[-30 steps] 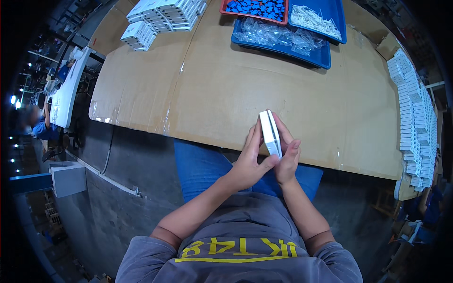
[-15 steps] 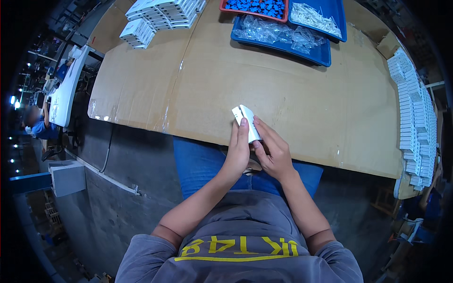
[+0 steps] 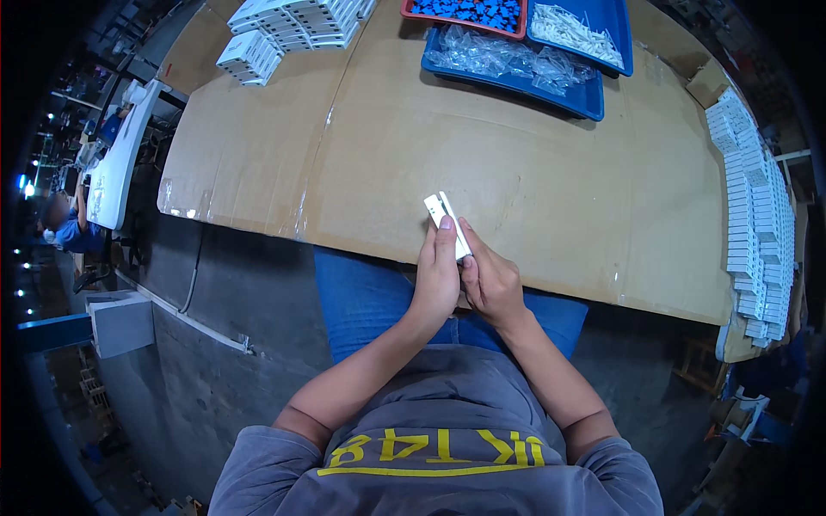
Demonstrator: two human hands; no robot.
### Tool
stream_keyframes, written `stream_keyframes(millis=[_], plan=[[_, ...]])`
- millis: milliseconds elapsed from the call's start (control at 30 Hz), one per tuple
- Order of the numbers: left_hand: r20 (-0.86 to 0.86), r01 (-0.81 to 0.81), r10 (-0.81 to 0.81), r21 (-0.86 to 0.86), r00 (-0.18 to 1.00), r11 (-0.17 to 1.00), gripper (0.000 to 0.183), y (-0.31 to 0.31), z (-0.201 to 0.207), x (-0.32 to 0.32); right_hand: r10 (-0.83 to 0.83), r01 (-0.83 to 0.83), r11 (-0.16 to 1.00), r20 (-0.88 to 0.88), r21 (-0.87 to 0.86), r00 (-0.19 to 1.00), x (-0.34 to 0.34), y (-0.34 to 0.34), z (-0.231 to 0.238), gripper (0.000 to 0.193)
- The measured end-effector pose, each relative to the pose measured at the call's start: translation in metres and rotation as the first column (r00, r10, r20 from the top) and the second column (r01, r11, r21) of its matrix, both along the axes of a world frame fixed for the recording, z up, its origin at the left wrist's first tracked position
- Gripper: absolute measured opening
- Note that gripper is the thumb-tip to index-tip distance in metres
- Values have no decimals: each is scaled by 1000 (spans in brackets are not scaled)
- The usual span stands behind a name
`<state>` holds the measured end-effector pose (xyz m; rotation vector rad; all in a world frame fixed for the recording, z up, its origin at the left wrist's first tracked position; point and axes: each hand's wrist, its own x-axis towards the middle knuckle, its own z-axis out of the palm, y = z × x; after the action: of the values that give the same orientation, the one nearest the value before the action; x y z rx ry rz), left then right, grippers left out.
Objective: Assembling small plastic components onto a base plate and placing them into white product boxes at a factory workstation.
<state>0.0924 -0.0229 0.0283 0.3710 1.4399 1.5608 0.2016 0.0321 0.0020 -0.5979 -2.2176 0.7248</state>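
Between my two hands, over the table's near edge, is a small white plastic case (image 3: 447, 225) with a narrow dark gap along its length. My left hand (image 3: 440, 267) grips its left side, thumb lying on the upper face. On the other side my right hand (image 3: 491, 279) presses with fingers along the edge and its thumb near the lower end. The palms hide much of the case, and I cannot tell whether its two parts are joined.
Brown cardboard covers the table (image 3: 413, 163). At the back stand a red tray (image 3: 465, 27) of small blue parts, a blue tray (image 3: 516, 84) of clear plastic pieces and another blue tray (image 3: 623, 43) of white parts. White cases are stacked far left (image 3: 249, 57) and right (image 3: 757, 232).
The white case has turned in my hands, so its right-hand panel shows narrower. My right hand has shifted slightly toward the left and its fingers have drawn in closer.
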Motion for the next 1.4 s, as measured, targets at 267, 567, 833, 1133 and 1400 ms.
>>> stream_keyframes(millis=[267, 567, 833, 1133, 1400], plan=[[84, -20, 24, -44, 996, 999, 55, -2, -9, -2, -38, 39, 999, -27, 29, 999, -5, -6, -1, 41], [80, 12, -11, -10, 997, 1000, 54, 1, -9, -6, -54, 51, 990, -23, -132, 998, -4, -8, 4, 41], [-242, 296, -237, 246, 941, 923, 84, 0, 1, -30, -139, -2, 669, -128, -743, 982, 13, 10, 40, 45], [-624, 394, -158, 261, 765, 881, 95, -5, 2, -28, -180, -222, 388, -310, -894, 934, 11, -3, 61, 46], [7, 88, -96, 333, 995, 939, 74, 2, 29, 9, -144, 35, 862, -177, -506, 974, 8, -27, 68, 50]])
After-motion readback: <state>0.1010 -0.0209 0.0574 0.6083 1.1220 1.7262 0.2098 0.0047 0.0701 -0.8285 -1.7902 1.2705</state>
